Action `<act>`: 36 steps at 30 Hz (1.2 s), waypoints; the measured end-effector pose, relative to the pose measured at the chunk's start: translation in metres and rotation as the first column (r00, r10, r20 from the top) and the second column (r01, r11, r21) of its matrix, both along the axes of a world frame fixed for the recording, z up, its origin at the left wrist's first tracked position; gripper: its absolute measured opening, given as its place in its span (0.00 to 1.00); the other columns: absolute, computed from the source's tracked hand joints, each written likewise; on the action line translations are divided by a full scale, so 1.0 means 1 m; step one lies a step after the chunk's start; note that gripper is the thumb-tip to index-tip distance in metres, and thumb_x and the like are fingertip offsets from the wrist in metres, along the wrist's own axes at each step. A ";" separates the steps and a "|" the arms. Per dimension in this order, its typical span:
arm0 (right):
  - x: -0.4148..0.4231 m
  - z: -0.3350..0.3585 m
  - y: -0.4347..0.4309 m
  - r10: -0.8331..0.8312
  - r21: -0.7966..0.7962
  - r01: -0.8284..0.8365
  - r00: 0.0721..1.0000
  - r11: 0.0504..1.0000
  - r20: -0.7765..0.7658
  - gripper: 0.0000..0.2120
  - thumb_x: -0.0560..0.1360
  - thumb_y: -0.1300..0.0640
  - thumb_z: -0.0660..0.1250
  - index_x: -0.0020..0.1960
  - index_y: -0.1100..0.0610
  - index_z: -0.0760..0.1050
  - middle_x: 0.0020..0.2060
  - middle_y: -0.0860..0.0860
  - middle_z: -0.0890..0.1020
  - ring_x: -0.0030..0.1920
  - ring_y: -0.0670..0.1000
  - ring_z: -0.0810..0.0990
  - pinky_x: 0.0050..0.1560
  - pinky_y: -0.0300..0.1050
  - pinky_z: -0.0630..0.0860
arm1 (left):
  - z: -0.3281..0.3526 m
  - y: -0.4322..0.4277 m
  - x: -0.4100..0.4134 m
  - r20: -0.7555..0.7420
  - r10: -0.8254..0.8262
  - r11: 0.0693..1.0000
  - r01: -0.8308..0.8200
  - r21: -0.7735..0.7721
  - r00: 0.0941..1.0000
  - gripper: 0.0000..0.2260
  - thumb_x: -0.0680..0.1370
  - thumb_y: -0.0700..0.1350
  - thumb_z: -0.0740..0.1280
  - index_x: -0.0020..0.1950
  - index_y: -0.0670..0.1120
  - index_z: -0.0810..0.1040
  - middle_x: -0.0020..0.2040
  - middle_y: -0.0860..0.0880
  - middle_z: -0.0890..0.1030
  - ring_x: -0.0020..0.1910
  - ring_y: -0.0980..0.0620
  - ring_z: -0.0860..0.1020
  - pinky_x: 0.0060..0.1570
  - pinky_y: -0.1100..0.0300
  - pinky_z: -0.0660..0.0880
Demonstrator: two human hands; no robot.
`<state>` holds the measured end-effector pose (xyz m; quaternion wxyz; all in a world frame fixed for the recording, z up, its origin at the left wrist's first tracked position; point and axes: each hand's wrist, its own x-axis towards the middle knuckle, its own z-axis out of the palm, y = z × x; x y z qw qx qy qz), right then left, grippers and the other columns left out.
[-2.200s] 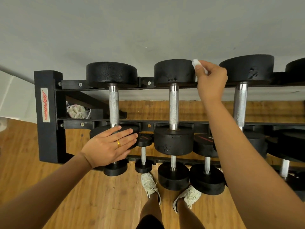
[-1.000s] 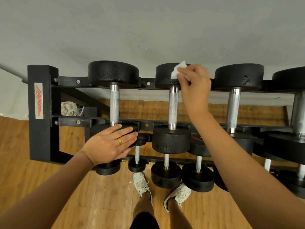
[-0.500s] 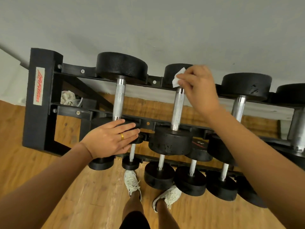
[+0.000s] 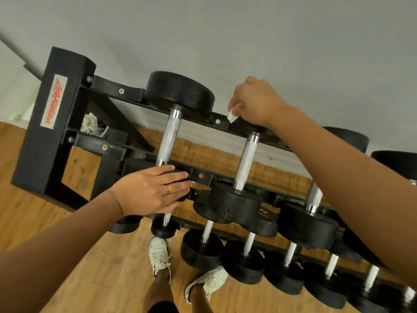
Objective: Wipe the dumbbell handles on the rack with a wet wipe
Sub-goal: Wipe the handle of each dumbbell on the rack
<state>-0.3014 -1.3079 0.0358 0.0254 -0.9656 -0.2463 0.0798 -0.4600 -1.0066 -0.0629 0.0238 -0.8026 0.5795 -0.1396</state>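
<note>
While it rests at the rack point(image 4: 53, 136) front, left hand point(image 4: 153, 192): fingers flat, empty
right hand point(image 4: 257, 101): fingers pinching wet wipe point(image 4: 232, 115), rack back rail

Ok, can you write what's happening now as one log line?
right hand: pinches wet wipe at far end of second dumbbell | left hand: flat on near end of first dumbbell

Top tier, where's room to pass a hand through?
Open gap between the first knurled steel handle and the second steel handle. Another between black rack end post and first handle, crossed by a brace. Lower-tier black dumbbells sit packed.
</note>
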 end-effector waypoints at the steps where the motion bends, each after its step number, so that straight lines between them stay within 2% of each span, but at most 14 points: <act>1: 0.009 -0.001 0.009 0.000 -0.053 -0.003 0.998 0.999 -0.070 0.12 0.77 0.58 0.65 0.55 0.51 0.85 0.52 0.54 0.83 0.57 0.56 0.74 0.53 0.49 0.69 | 0.000 0.000 0.000 -0.003 0.004 1.000 -0.004 0.003 1.000 0.17 0.86 0.52 0.60 0.67 0.47 0.82 0.68 0.48 0.81 0.70 0.46 0.77 0.72 0.46 0.68; 5: 0.025 0.005 0.014 0.045 -0.130 -0.088 0.951 0.988 -0.306 0.10 0.77 0.56 0.68 0.55 0.52 0.85 0.54 0.52 0.83 0.58 0.55 0.78 0.56 0.48 0.72 | 0.000 0.001 0.000 -0.008 0.014 1.000 -0.014 0.008 1.000 0.17 0.86 0.52 0.60 0.68 0.47 0.82 0.68 0.48 0.81 0.71 0.47 0.76 0.72 0.47 0.68; 7: 0.023 0.017 0.001 0.104 -0.065 -0.139 0.917 0.988 -0.385 0.08 0.77 0.57 0.69 0.54 0.51 0.85 0.54 0.48 0.83 0.58 0.51 0.77 0.60 0.48 0.71 | 0.000 0.000 0.000 -0.004 0.009 1.000 -0.009 0.006 1.000 0.18 0.86 0.52 0.58 0.68 0.46 0.82 0.68 0.48 0.81 0.70 0.46 0.77 0.72 0.47 0.67; 12: 0.024 0.030 -0.032 0.163 0.144 -0.101 0.833 0.984 -0.529 0.09 0.76 0.56 0.72 0.47 0.41 0.84 0.48 0.38 0.83 0.53 0.43 0.79 0.57 0.44 0.69 | 0.001 0.000 0.000 -0.005 0.015 1.000 -0.015 0.008 1.000 0.17 0.86 0.51 0.58 0.68 0.46 0.81 0.68 0.48 0.81 0.70 0.46 0.77 0.72 0.47 0.67; 15: 0.030 0.015 -0.011 0.152 0.097 -0.118 0.838 0.988 -0.524 0.09 0.76 0.55 0.72 0.48 0.41 0.83 0.46 0.36 0.81 0.52 0.46 0.79 0.55 0.45 0.70 | 0.000 -0.001 -0.001 -0.007 0.016 1.000 -0.016 0.011 1.000 0.17 0.86 0.51 0.59 0.67 0.46 0.82 0.68 0.48 0.81 0.70 0.46 0.77 0.71 0.47 0.69; 17: 0.033 0.006 0.001 0.163 0.043 -0.164 0.847 0.986 -0.505 0.08 0.77 0.54 0.72 0.49 0.41 0.83 0.45 0.37 0.80 0.54 0.49 0.78 0.59 0.48 0.72 | 0.000 -0.001 -0.001 -0.011 0.018 1.000 -0.018 0.017 1.000 0.17 0.86 0.52 0.60 0.67 0.46 0.82 0.68 0.48 0.81 0.70 0.46 0.77 0.71 0.47 0.70; 21: 0.030 0.026 -0.019 0.229 0.022 -0.249 0.849 0.968 -0.477 0.08 0.75 0.52 0.72 0.47 0.38 0.83 0.47 0.36 0.83 0.53 0.43 0.77 0.62 0.47 0.64 | 0.001 -0.001 0.000 -0.006 0.023 1.000 -0.023 0.009 1.000 0.17 0.86 0.51 0.59 0.67 0.46 0.82 0.68 0.48 0.81 0.70 0.46 0.77 0.72 0.47 0.68; 23: 0.022 0.041 -0.041 0.240 0.029 -0.257 0.851 0.966 -0.467 0.07 0.76 0.53 0.72 0.48 0.39 0.84 0.48 0.35 0.83 0.53 0.38 0.74 0.59 0.43 0.60 | -0.001 -0.001 -0.001 -0.004 0.020 1.000 -0.020 0.008 1.000 0.17 0.86 0.51 0.58 0.67 0.46 0.82 0.68 0.48 0.81 0.70 0.46 0.77 0.73 0.47 0.67; 25: 0.013 0.047 -0.057 0.231 0.123 -0.196 0.841 0.973 -0.488 0.07 0.76 0.55 0.72 0.50 0.44 0.85 0.48 0.38 0.83 0.51 0.35 0.72 0.54 0.33 0.63 | -0.001 0.000 -0.001 -0.003 0.015 1.000 -0.015 0.006 1.000 0.17 0.87 0.51 0.58 0.67 0.46 0.82 0.68 0.47 0.81 0.70 0.46 0.77 0.73 0.47 0.67; 27: 0.011 0.040 -0.055 0.230 0.201 -0.152 0.860 0.968 -0.455 0.07 0.76 0.56 0.72 0.52 0.47 0.85 0.49 0.42 0.84 0.49 0.38 0.71 0.49 0.26 0.63 | 0.000 0.000 -0.001 0.000 0.012 1.000 -0.012 0.001 1.000 0.18 0.87 0.51 0.57 0.67 0.45 0.82 0.68 0.47 0.81 0.70 0.45 0.77 0.73 0.47 0.65; 29: 0.015 0.023 -0.034 0.231 0.156 -0.183 0.889 0.971 -0.395 0.07 0.77 0.55 0.72 0.53 0.47 0.85 0.49 0.42 0.83 0.50 0.41 0.68 0.54 0.32 0.64 | 0.001 0.000 -0.001 0.007 0.014 1.000 -0.014 0.005 1.000 0.19 0.87 0.51 0.56 0.67 0.45 0.82 0.67 0.47 0.81 0.70 0.45 0.77 0.74 0.47 0.64; 32: 0.027 0.000 0.000 0.219 0.058 -0.212 0.905 0.975 -0.364 0.07 0.77 0.55 0.71 0.53 0.48 0.85 0.51 0.46 0.84 0.56 0.51 0.76 0.57 0.47 0.70 | 0.000 -0.001 -0.002 0.014 0.017 1.000 -0.017 0.011 1.000 0.18 0.87 0.51 0.57 0.67 0.45 0.82 0.67 0.47 0.81 0.69 0.45 0.78 0.73 0.47 0.65; 34: 0.031 -0.002 0.007 0.217 -0.043 -0.246 0.915 0.968 -0.339 0.08 0.77 0.55 0.70 0.54 0.48 0.85 0.53 0.47 0.84 0.57 0.51 0.75 0.57 0.49 0.70 | 0.001 -0.001 -0.001 0.007 0.018 1.000 -0.018 0.003 1.000 0.18 0.87 0.51 0.57 0.67 0.45 0.82 0.67 0.47 0.82 0.69 0.45 0.78 0.72 0.47 0.67; 36: 0.025 0.004 -0.001 0.256 -0.060 -0.283 0.926 0.957 -0.276 0.08 0.78 0.53 0.70 0.55 0.47 0.85 0.53 0.45 0.83 0.55 0.49 0.70 0.57 0.50 0.67 | 0.001 -0.001 -0.001 0.001 0.019 1.000 -0.019 -0.006 1.000 0.18 0.87 0.51 0.57 0.67 0.45 0.82 0.67 0.47 0.82 0.69 0.45 0.78 0.72 0.47 0.68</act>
